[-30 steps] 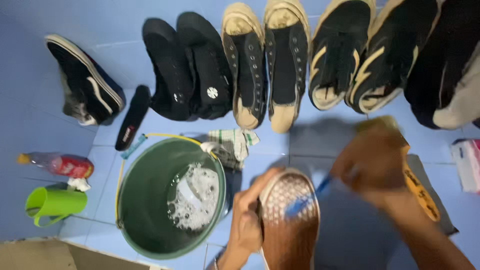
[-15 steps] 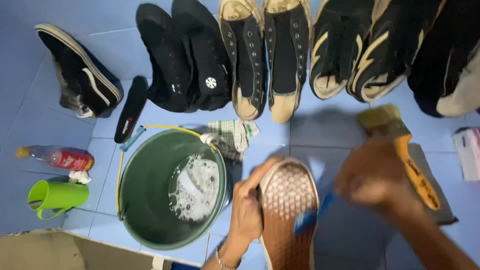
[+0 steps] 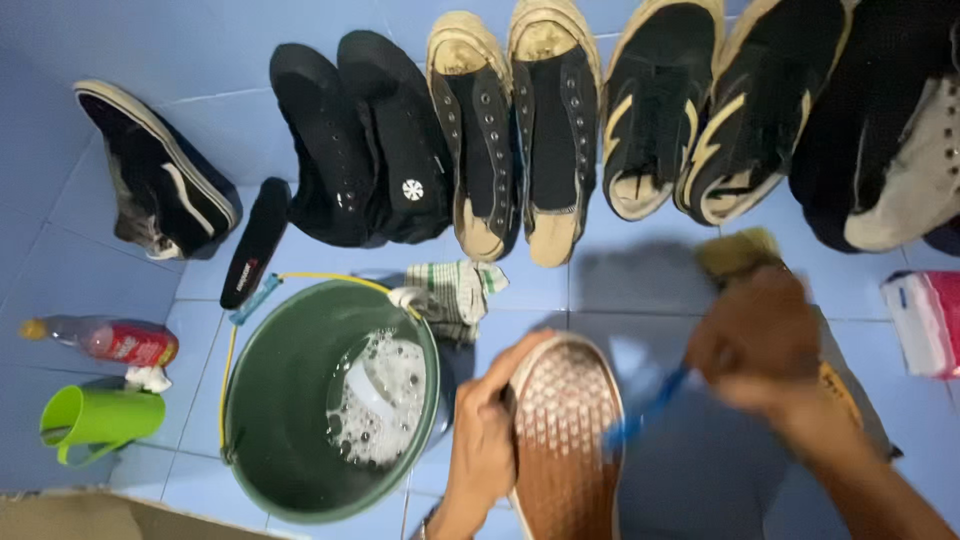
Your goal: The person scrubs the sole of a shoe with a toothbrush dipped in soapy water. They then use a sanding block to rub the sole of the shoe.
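My left hand (image 3: 487,440) grips the left edge of a shoe (image 3: 565,440) turned sole up, showing a brown waffle-pattern sole with a white rim. My right hand (image 3: 760,340) is blurred and holds a small blue-handled brush (image 3: 645,415) whose tip lies at the sole's right edge. Just left of the shoe stands a green bucket (image 3: 262,400) holding soapy water and foam.
Several pairs of dark shoes (image 3: 520,130) line the blue tiled floor at the top, with a single black sneaker (image 3: 160,185) and a black insole (image 3: 255,240) at left. A checked cloth (image 3: 450,290), plastic bottle (image 3: 110,340), green cup (image 3: 95,420), yellow scrub brush (image 3: 735,250) and pink pack (image 3: 925,320) lie around.
My right hand with the brush has moved back and forth over the sole, coming down and then up-right again. My left hand keeps its hold on the shoe.
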